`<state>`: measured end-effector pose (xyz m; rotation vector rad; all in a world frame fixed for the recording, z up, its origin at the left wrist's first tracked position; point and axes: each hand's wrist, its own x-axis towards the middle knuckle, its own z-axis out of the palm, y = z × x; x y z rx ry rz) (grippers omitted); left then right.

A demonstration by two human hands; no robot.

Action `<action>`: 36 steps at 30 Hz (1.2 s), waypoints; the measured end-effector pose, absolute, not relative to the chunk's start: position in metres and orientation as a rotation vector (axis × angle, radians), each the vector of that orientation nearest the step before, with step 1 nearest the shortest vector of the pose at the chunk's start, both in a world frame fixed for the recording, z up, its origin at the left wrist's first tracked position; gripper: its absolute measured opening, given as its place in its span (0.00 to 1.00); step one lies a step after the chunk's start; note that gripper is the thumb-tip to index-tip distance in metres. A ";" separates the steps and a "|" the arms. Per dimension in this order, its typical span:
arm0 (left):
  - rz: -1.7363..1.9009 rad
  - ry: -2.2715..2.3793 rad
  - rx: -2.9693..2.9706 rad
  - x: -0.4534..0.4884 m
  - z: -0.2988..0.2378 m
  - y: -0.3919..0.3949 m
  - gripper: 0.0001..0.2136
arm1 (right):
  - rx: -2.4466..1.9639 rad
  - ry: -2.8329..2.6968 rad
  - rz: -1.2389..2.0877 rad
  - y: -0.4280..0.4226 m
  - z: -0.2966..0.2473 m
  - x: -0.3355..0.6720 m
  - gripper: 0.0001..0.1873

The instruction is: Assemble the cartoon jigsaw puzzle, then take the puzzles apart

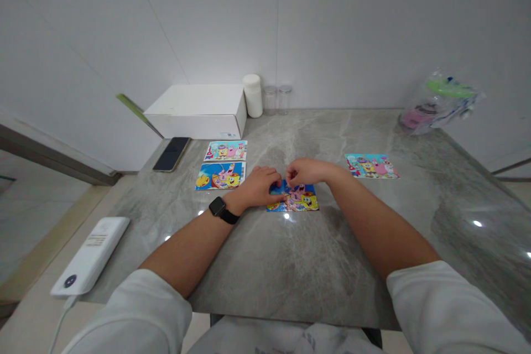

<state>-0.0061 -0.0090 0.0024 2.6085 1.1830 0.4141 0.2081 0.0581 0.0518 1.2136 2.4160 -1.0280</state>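
Note:
A cartoon picture card with yellow and pink characters on blue lies flat on the grey stone-patterned table. My left hand, with a black smartwatch on the wrist, rests at the card's left side. Its thumb lies on the card, apart from the curved fingers. Over the card's top edge, my right hand has its fingertips pinched together; anything between them is too small to make out. Left of my hands lie a blue cartoon card and, just behind it, a lighter cartoon card.
Another cartoon card lies at right. Along the back stand a white box, a white bottle, two clear glass jars and a plastic-wrapped cup. A phone and a cabled white power bank are at left.

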 end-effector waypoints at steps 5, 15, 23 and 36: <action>0.407 1.191 2.615 -0.006 0.002 -0.009 0.19 | 1.228 2.424 -0.938 0.055 0.052 0.204 0.10; 0.382 1.200 2.610 -0.006 0.003 -0.009 0.20 | 1.262 2.491 -0.708 0.052 0.046 0.197 0.09; 0.388 1.203 2.614 -0.006 0.003 -0.009 0.20 | 1.291 2.528 -0.637 0.051 0.039 0.195 0.09; 0.485 1.191 2.565 -0.007 0.001 -0.008 0.18 | 1.402 2.593 -0.723 0.059 0.048 0.205 0.04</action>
